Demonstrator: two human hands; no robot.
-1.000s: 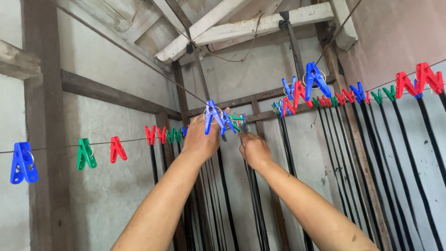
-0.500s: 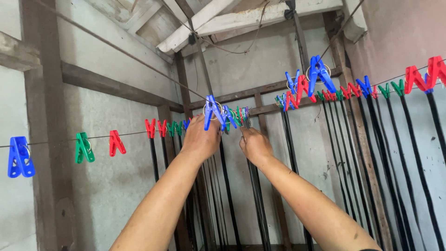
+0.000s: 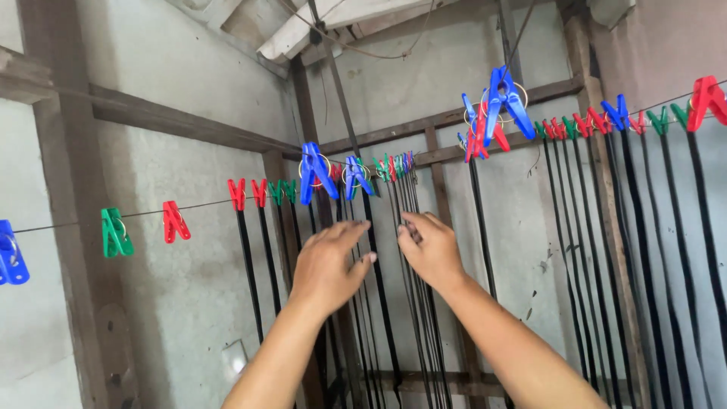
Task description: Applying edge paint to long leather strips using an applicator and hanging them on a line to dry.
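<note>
A thin line [image 3: 204, 204] runs across the wall with coloured clothespins clipped on it, each holding a long black strip [image 3: 248, 265] that hangs down. My left hand [image 3: 327, 265] is raised below a blue clothespin [image 3: 313, 171], fingers spread and holding nothing. My right hand [image 3: 429, 246] is beside it, fingers loosely apart against the hanging black strips [image 3: 413, 303] under a second blue clothespin [image 3: 355, 176]. Neither hand grips a pin or a strip.
A second line at upper right carries blue [image 3: 506, 97], red [image 3: 707, 97] and green pins with more black strips [image 3: 666, 250]. Loose green [image 3: 116, 232], red [image 3: 176, 221] and blue [image 3: 10, 254] pins hang at left. Wooden posts [image 3: 72, 227] and beams frame the grey wall.
Both hands have dropped from the blue clothespins on the line to a lower spot in front of the hanging strips, and the fingers have come apart.
</note>
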